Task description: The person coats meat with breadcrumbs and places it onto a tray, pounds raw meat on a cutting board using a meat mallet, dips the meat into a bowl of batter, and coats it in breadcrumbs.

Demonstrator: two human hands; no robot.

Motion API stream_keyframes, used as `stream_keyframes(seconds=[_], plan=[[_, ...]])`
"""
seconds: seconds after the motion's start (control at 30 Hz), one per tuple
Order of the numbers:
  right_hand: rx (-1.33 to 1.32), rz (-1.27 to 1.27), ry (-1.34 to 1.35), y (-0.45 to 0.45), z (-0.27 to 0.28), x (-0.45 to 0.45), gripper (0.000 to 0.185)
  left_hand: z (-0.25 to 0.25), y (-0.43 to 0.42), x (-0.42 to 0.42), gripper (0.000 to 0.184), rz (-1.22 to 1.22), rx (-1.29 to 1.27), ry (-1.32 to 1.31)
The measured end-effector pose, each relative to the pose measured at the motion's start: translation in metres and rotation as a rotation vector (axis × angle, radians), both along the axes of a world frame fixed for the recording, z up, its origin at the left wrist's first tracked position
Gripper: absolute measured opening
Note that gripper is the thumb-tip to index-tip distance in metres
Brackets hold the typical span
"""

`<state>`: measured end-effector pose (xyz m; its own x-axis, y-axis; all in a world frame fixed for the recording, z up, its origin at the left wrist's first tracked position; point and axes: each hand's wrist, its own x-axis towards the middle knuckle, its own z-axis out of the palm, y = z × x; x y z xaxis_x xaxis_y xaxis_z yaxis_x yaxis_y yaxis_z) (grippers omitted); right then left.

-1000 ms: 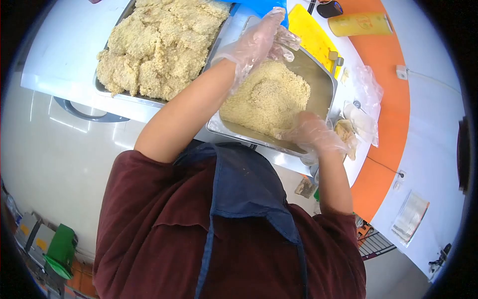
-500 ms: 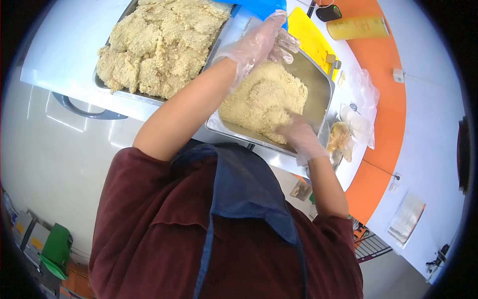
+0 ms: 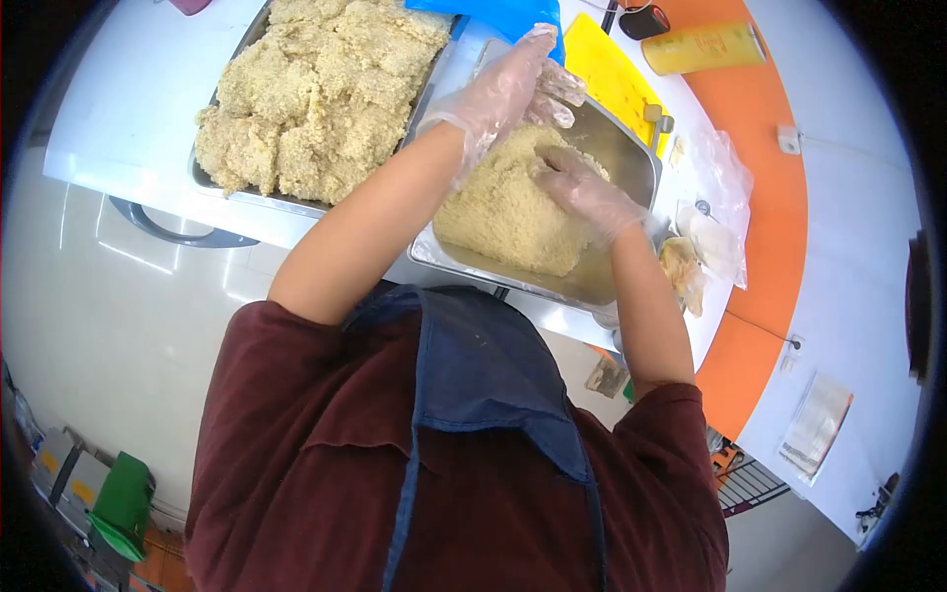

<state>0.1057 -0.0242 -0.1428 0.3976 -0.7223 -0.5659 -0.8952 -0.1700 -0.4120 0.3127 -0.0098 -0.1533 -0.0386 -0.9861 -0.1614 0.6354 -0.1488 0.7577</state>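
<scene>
A metal pan [image 3: 623,148] holds a heap of pale yellow breadcrumbs [image 3: 513,212]. My left hand [image 3: 505,97], in a clear plastic glove, hovers over the far left part of this pan with its fingers stretched out and nothing in it. My right hand [image 3: 584,189], gloved the same way, lies on the right side of the heap. Its fingers are extended and press into the crumbs, so the tips are partly hidden. Left of the pan stands a tray [image 3: 204,178] piled high with crumb-coated pieces [image 3: 321,94].
Beyond the pan lie a blue plastic bag [image 3: 498,18] and a yellow board [image 3: 607,64]. A yellow roll [image 3: 703,49] rests on the orange counter [image 3: 764,247]. Clear plastic bags [image 3: 718,212] sit right of the pan.
My right hand has moved up and away from the pan's near edge onto the heap. The crumbs have shifted and look more piled. My left hand has barely moved.
</scene>
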Motion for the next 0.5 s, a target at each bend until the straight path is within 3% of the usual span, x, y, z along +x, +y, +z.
stream_keyframes(seconds=[0.1,0.2,0.33,0.4,0.43,0.5], plan=[[0.208,-0.045,0.113,-0.003,0.006,0.006,0.076,0.005,0.003,0.001,0.064,0.039,0.025,-0.038],[0.331,-0.005,-0.004,-0.011,-0.005,-0.003,0.072,0.007,0.007,0.006,0.062,0.010,0.001,-0.064],[0.296,0.097,0.020,-0.010,0.010,0.013,0.072,0.005,0.005,0.004,0.062,0.030,-0.015,-0.068],[0.131,-0.186,-0.135,-0.010,0.006,0.008,0.062,0.001,0.003,0.002,0.061,0.075,-0.037,-0.119],[0.132,-0.189,-0.138,-0.014,0.005,0.009,0.062,-0.001,0.002,0.001,0.061,0.072,-0.036,-0.121],[-0.210,0.150,0.067,-0.025,0.010,0.016,0.057,-0.002,0.001,0.000,0.063,0.106,-0.009,-0.109]])
